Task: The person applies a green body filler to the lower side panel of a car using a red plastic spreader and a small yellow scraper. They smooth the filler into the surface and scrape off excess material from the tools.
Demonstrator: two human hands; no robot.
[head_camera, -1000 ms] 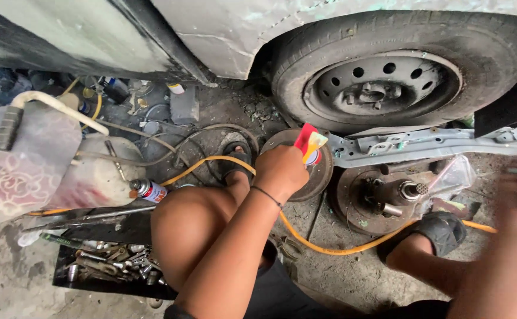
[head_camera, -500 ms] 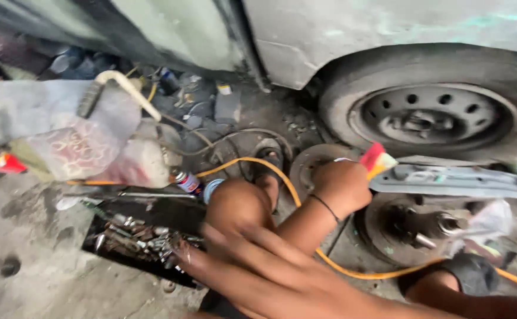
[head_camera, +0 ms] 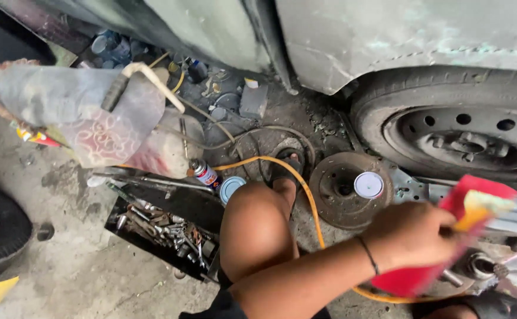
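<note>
The left hand (head_camera: pixel 415 233) is closed in a fist, its fingers curled tight around a red can (head_camera: pixel 447 236), the forearm reaching right across the bent knee, a thin band on the wrist. The right hand barely shows at the frame's right edge.

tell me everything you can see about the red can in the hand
The red spray can is a blurred cylinder with a yellow patch on its side, seemingly metal. It lies tilted, its upper end towards the top right and its lower end down by the wrist. The left hand wraps around its middle, hiding part of it. It hangs low at the right of the view, above a rusty round metal wheel hub and just below the grey metal car part. No nozzle can be made out.
</note>
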